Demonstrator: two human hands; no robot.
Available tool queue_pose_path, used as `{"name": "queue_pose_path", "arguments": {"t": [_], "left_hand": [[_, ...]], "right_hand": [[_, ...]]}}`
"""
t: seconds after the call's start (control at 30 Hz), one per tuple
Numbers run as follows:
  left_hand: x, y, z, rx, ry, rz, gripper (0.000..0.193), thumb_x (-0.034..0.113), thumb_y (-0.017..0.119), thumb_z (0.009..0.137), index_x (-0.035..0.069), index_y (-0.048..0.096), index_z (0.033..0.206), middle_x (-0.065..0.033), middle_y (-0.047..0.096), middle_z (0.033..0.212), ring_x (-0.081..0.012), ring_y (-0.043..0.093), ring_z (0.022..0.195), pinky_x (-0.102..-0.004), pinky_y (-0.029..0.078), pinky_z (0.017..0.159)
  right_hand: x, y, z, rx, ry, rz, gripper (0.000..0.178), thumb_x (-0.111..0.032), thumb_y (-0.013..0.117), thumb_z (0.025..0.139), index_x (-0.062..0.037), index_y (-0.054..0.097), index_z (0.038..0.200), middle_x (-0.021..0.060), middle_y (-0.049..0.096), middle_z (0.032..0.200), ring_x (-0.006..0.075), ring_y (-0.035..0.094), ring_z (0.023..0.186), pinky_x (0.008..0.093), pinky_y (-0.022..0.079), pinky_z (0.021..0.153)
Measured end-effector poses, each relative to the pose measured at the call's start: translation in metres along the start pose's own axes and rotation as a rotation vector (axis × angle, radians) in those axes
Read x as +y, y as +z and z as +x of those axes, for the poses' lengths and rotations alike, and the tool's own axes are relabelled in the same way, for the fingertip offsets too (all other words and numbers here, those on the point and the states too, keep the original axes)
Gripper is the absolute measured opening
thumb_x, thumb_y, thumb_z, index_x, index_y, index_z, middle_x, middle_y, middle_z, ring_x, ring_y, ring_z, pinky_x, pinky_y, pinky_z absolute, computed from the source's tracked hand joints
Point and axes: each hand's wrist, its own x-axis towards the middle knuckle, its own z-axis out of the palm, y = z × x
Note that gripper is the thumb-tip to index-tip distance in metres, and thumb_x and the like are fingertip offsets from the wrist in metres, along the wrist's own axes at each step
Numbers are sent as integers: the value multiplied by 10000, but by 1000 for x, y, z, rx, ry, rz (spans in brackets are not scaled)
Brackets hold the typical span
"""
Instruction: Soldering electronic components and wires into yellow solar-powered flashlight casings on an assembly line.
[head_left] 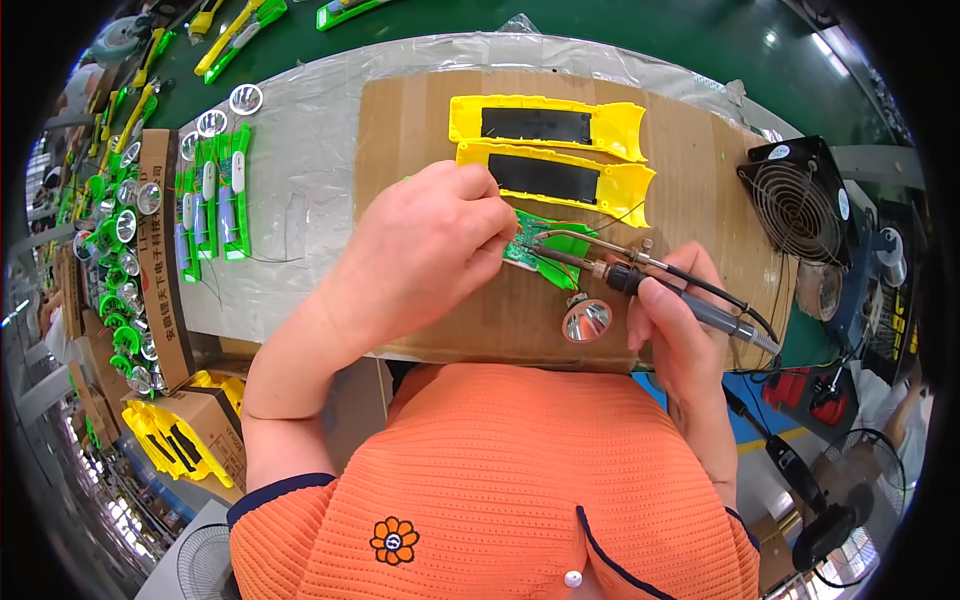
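1. The iron (708,310) is gripped by the right hand (690,315), right of the centre of the frame; its handle is clamped between thumb and bent fingers.
2. The iron's tip is pointed leftward at the board (522,250); whether contact is made cannot be told. A thin metal tube (600,243) is carried above the shaft and aimed at the same spot.
3. The fingers of the left hand (430,235) are curled together at the board's left edge, at the centre of the frame. What is clamped between them, if anything, cannot be told, as the fingertips are hidden.
4. The board is set on the green casing (565,248), which is laid just right of the left hand and partly covered by the iron.
5. The reflector (586,320) is placed just below the casing, its bowl turned toward the lower edge.
6. Two yellow shells (622,128), each fitted with a black panel (537,125), are laid one below the other at upper centre.
7. All these are borne by the cardboard (690,150).
8. Green assemblies (207,205) are lined up at left, beside an upright carton wall (166,270).
9. A black fan (797,205) is stood at right.
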Motion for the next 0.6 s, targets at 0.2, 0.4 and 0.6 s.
{"name": "queue_pose_path", "arguments": {"t": [0.2, 0.4, 0.6], "left_hand": [[-2, 0, 3, 4, 13, -14, 74, 79, 695, 779, 77, 647, 835, -65, 588, 851, -264, 595, 836, -381, 497, 709], [0, 0, 2, 4, 1, -16, 74, 81, 693, 776, 77, 642, 829, -67, 584, 849, -268, 594, 831, -385, 495, 704], [-1, 2, 1, 11, 6, -17, 72, 77, 690, 774, 75, 641, 827, -65, 587, 852, -268, 597, 835, -383, 498, 706]], "right_hand": [[-2, 3, 2, 29, 5, -1, 138, -13, 639, 909, -2, 507, 946, 74, 610, 737, 95, 554, 560, 239, 464, 509], [-2, 3, 0, 24, -9, -21, 133, -11, 636, 913, -3, 509, 952, 73, 615, 745, 95, 558, 566, 238, 471, 514], [-1, 4, -1, 18, -11, -20, 134, -7, 636, 916, -3, 508, 955, 73, 617, 747, 99, 568, 570, 240, 474, 519]]}}
